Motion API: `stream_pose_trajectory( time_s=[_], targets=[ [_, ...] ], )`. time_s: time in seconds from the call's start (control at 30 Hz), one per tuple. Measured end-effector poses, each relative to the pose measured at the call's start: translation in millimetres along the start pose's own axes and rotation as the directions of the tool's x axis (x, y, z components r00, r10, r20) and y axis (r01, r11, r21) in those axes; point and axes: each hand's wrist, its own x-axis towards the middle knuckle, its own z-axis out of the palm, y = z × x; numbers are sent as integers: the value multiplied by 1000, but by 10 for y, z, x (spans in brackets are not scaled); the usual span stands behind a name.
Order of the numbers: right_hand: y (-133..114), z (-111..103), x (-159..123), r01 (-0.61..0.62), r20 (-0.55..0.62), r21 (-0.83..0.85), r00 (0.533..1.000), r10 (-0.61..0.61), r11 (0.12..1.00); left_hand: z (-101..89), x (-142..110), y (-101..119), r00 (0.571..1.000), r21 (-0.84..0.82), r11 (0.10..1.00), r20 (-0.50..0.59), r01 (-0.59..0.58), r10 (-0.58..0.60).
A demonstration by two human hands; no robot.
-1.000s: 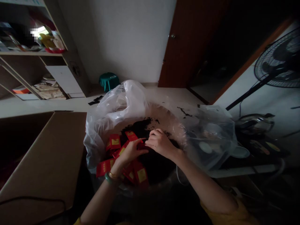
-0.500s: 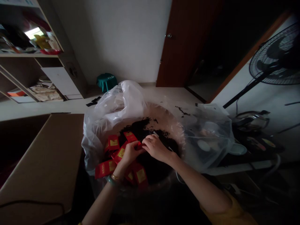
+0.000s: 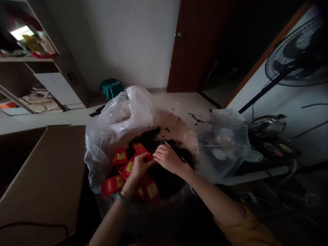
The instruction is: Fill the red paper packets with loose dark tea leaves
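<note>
My left hand [image 3: 139, 166] and my right hand [image 3: 167, 159] meet over a wide basin [image 3: 176, 121] lined with clear plastic. Fingers of both are pinched on a small red packet [image 3: 149, 157], mostly hidden by them. Around my left hand lie several red packets [image 3: 120, 155] with yellow labels, heaped on the basin's left side. Dark, loose, leaf-like material [image 3: 150, 136] fills much of the basin behind and below my right hand. A thin white strip [image 3: 167, 144] shows just beyond my right knuckles; whether that hand holds it, I cannot tell.
An open cardboard box [image 3: 48, 171] stands close on the left. To the right, a clear plastic bag [image 3: 222, 147] with pale dishes lies near a glass kettle [image 3: 269, 125]. A standing fan [image 3: 289, 65] rises behind, and a green-covered stool [image 3: 111, 89] stands by the wall.
The whole view has shifted slightly, so things sit a little farther left. Both hands keep the same pinch on the red packet, with hardly any movement relative to the basin.
</note>
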Motion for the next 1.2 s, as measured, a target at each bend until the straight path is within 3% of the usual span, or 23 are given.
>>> stream_pose_trajectory(
  time_s=[0.07,0.17,0.27,0.43,0.5,0.57,0.7,0.83,1.0,1.1,1.2],
  targets=[
    [39,-19,-28,-11,-103,145,994,27,989,-12,-15,49,1000,-38,999,-2,24,-24],
    [118,-59,-60,-117,-178,433,961,212,894,-22,-45,130,998,-103,993,9,63,-63],
    [164,-104,-47,-316,5,612,918,396,725,-17,-60,167,997,-123,990,23,70,-68],
    [121,-205,45,-561,312,582,822,476,589,-3,-45,109,998,-67,997,36,45,-43],
    [100,-256,87,-598,383,532,802,459,600,-4,-41,84,998,-3,1000,51,26,-26],
    [87,-307,131,-589,403,450,804,437,671,-6,-41,73,997,67,998,72,-6,1],
    [68,-397,217,-478,323,281,864,387,832,-15,-40,84,995,144,987,79,-68,57],
    [89,-508,223,-454,218,257,887,406,853,-35,-46,109,999,154,987,23,-51,48],
    [196,-600,64,-457,156,352,889,430,817,-52,-63,143,998,-53,997,-41,52,-54],
    [210,-474,8,-430,171,388,903,395,815,-42,-57,179,993,-212,972,-33,101,-110],
    [155,-264,51,-354,66,431,930,362,830,-29,-42,233,995,-268,959,-12,91,-98]
  ],
)
